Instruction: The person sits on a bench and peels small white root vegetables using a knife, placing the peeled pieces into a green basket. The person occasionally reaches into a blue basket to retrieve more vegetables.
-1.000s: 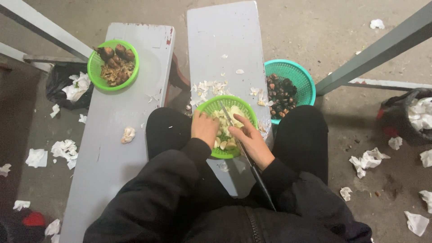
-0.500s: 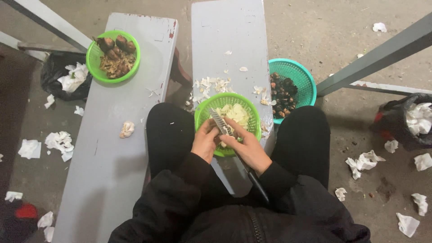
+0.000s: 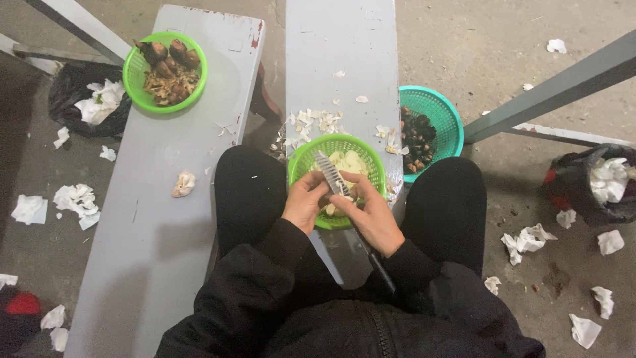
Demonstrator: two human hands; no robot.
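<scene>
Grey bench; left hand pinches small slippery peeled piece, right hand grips serrated knife over green basket.

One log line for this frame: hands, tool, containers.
left hand: on small pale piece over green basket | right hand: holds serrated knife | teal basket: dark pieces | bench: peel scraps

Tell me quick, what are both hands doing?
Left hand: fingers curled around a small pale piece over the green basket.
Right hand: closed on the knife.
</scene>
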